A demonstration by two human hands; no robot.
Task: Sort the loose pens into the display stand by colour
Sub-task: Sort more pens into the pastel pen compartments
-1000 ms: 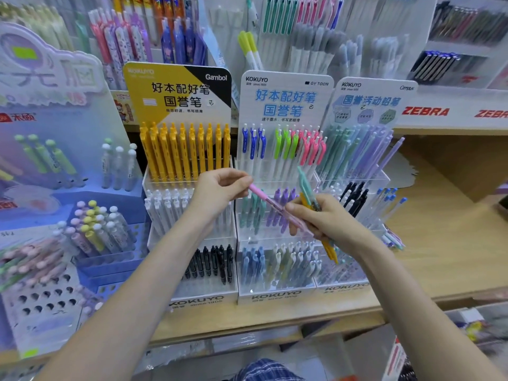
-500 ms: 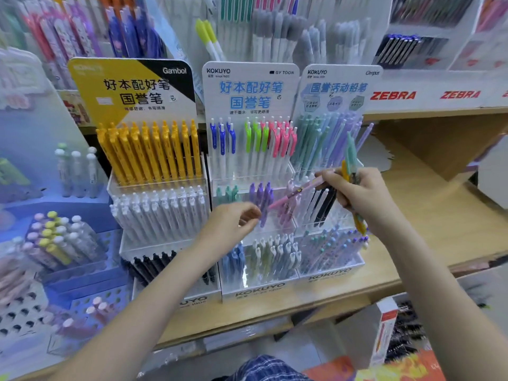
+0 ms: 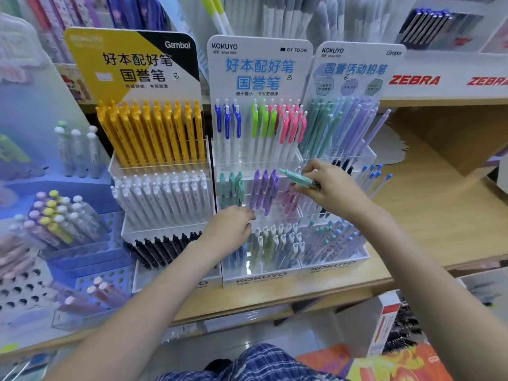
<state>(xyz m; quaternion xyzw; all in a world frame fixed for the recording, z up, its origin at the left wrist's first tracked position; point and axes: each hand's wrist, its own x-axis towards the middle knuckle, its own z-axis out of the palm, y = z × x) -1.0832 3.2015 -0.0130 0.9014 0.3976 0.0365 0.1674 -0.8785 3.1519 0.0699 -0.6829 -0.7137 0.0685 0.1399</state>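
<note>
Wooden shelving (image 3: 428, 232) in a stationery shop carries three tiered clear display stands side by side, set close to the shelf's front edge, with more pen racks on the wall behind. On the left stand (image 3: 165, 171), yellow pens fill the top tier, white ones the middle and black ones the bottom. On the middle stand (image 3: 258, 276), blue, green and pink clipped pens stand in the top tier, teal pens (image 3: 232, 185), purple pens (image 3: 265, 191) and pink pens (image 3: 290, 199) in the middle tier, and pale ones in the bottom tier. On the right stand (image 3: 335, 259), long pastel pencils fill the top tier. To the right of the stands the shelf board lies bare out to its right end; to the left a blue perforated holder (image 3: 82, 259) crowds the left stand.

The right hand (image 3: 327, 188) reaches over the seam between the middle and right stands, its fingers curled, pinching a mint-green pen (image 3: 298, 178) that lies nearly level, tip pointing left, just above the pink pens. Whether the pen touches them cannot be told. The left hand (image 3: 231, 229) hovers in front of the middle stand, fingers loosely bent and holding nothing, fingertips close to the lower ends of the purple pens. Both forearms cross the front edge of the shelf. Below that edge a checked garment (image 3: 247, 364) and bright packaging (image 3: 384, 361) show.
</note>
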